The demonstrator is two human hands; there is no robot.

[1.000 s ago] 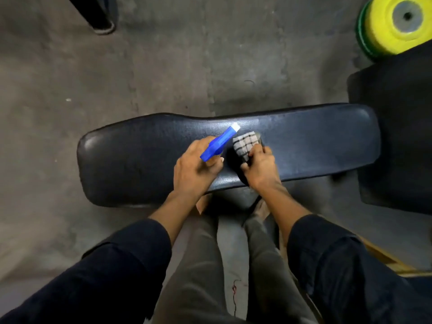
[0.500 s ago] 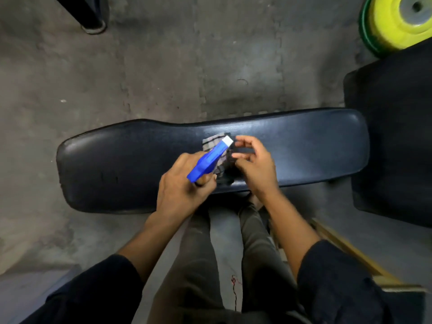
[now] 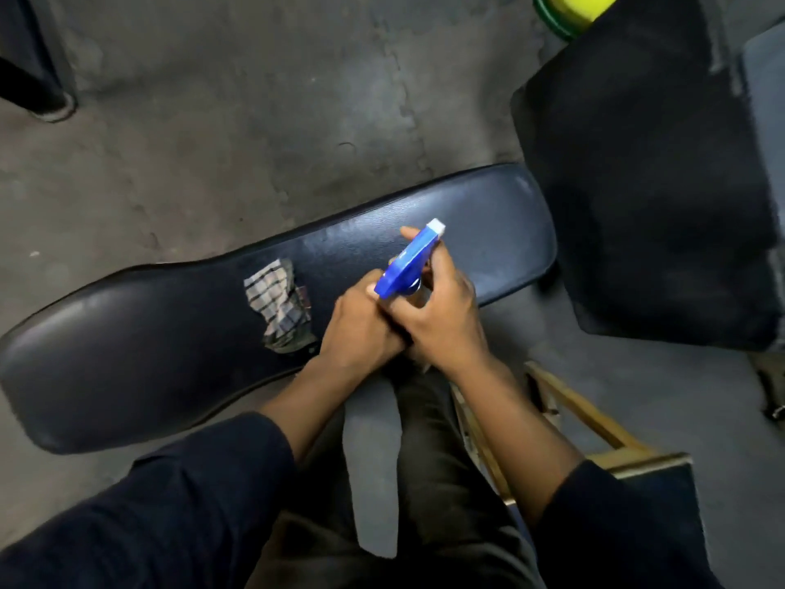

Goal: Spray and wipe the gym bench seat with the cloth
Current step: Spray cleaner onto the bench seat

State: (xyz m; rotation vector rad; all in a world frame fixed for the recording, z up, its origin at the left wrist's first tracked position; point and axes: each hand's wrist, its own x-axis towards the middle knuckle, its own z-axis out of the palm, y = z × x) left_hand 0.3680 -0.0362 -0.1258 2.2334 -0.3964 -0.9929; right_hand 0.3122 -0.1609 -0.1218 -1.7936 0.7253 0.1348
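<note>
A long black padded bench seat (image 3: 148,342) lies across the view, tilted up toward the right. A crumpled checked cloth (image 3: 278,306) rests on its middle, with no hand on it. Just right of the cloth, both hands meet around a spray bottle with a blue head and white nozzle (image 3: 410,261) that points up and to the right. My left hand (image 3: 361,329) wraps the lower part of the bottle. My right hand (image 3: 441,308) grips it from the right, fingers by the trigger. The bottle's body is hidden by the hands.
A second black pad (image 3: 645,172) stands close to the seat's right end. A yellow and green weight plate (image 3: 569,10) shows at the top right. A dark post foot (image 3: 38,91) sits at the top left. A wooden frame (image 3: 594,418) lies near my right arm.
My right hand let go of the cloth, which now lies alone on the seat, and joined the left hand on the spray bottle. The view swung and the bottle moved right.
</note>
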